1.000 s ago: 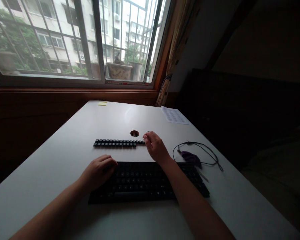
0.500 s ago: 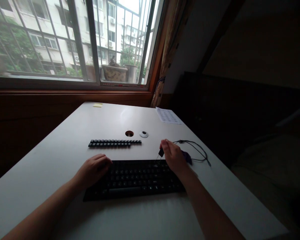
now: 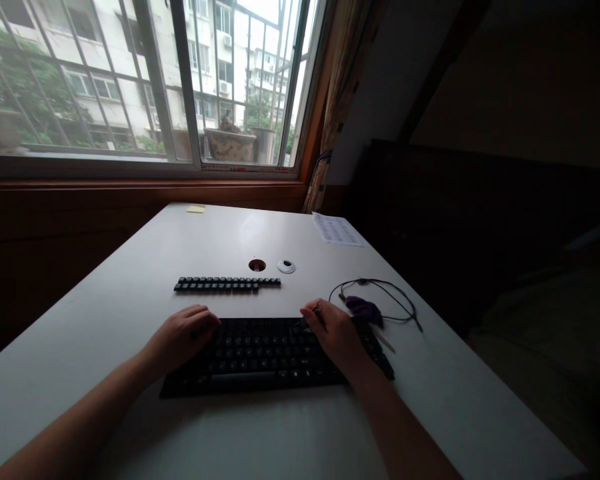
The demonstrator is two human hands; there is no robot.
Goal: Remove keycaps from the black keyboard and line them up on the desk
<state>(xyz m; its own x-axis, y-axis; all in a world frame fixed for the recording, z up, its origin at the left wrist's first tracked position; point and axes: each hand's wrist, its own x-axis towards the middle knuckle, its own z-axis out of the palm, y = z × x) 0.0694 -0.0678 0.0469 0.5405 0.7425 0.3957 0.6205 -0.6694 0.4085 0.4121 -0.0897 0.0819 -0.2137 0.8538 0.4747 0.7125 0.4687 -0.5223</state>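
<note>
A black keyboard [image 3: 260, 353] lies in front of me on the white table. My left hand [image 3: 190, 327] rests over its upper left corner, fingers curled around the edge. My right hand [image 3: 333, 330] is above the right part of the keyboard, closed on a wire keycap puller [image 3: 296, 327]. The puller's thin wires reach down to the upper rows of keys; my fingers hide most of its handle. Behind the keyboard, two rows of loose black keycaps [image 3: 220, 285] stand lined up on the table.
A black cable [image 3: 400, 293] loops on the right beside a dark purple cloth [image 3: 364, 311]. A thin flat stick [image 3: 385, 343] lies by the keyboard's right end. Farther back are a round cable hole [image 3: 257, 265], its white cover [image 3: 287, 267], a printed paper [image 3: 337, 230] and yellow notes [image 3: 196, 209].
My right hand has moved left and down with the keycap puller, closer to the keys. The purple cloth and the keyboard's right end show more. My left hand stays at the corner.
</note>
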